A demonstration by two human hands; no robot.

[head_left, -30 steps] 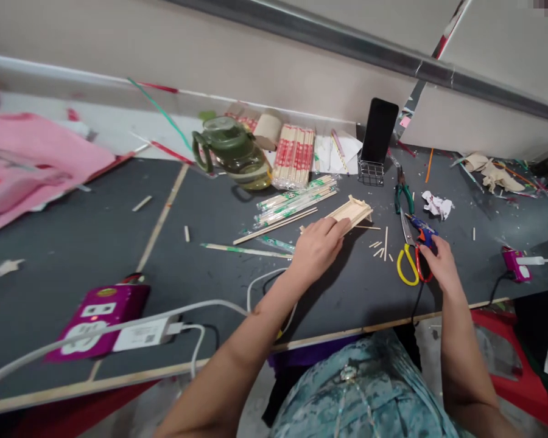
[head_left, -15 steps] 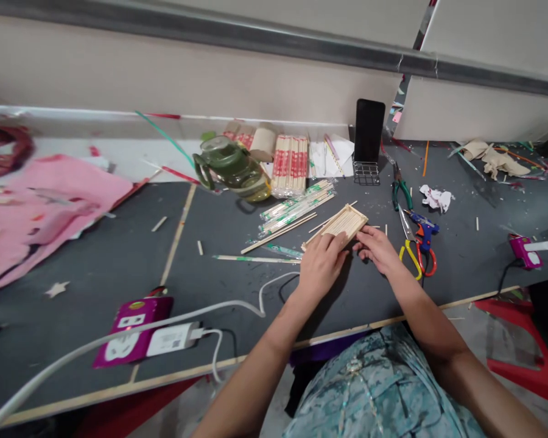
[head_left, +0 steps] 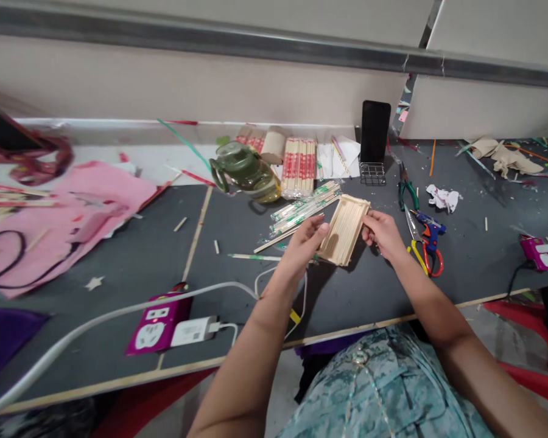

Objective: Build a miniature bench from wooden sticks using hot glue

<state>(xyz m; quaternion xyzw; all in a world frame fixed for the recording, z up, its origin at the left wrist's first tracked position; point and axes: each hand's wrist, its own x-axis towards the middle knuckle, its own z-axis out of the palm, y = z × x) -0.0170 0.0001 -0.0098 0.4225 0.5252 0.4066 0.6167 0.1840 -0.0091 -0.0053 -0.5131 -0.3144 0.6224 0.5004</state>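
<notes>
A flat panel of glued wooden sticks [head_left: 344, 229] is lifted off the dark table [head_left: 119, 255], tilted up toward me. My left hand [head_left: 302, 244] grips its left edge with thumb and fingers. On the right edge, my right hand [head_left: 380, 232] pinches the panel near its upper corner. Wrapped chopsticks [head_left: 304, 207] lie just behind the panel. Scissors with yellow and red handles [head_left: 421, 250] and a blue glue gun [head_left: 430, 225] rest to the right of my right hand.
A green glass teapot [head_left: 245, 171], packs of chopsticks [head_left: 299, 165], a phone in a wire stand [head_left: 374, 141] and green pliers [head_left: 406, 188] line the back. A magenta power strip [head_left: 158, 315] with white cables sits front left. Pink cloth [head_left: 64, 219] covers the left.
My right hand left the scissors and came to the stick panel. Both hands lifted the panel off the table and tilted it upright. The view shifted left.
</notes>
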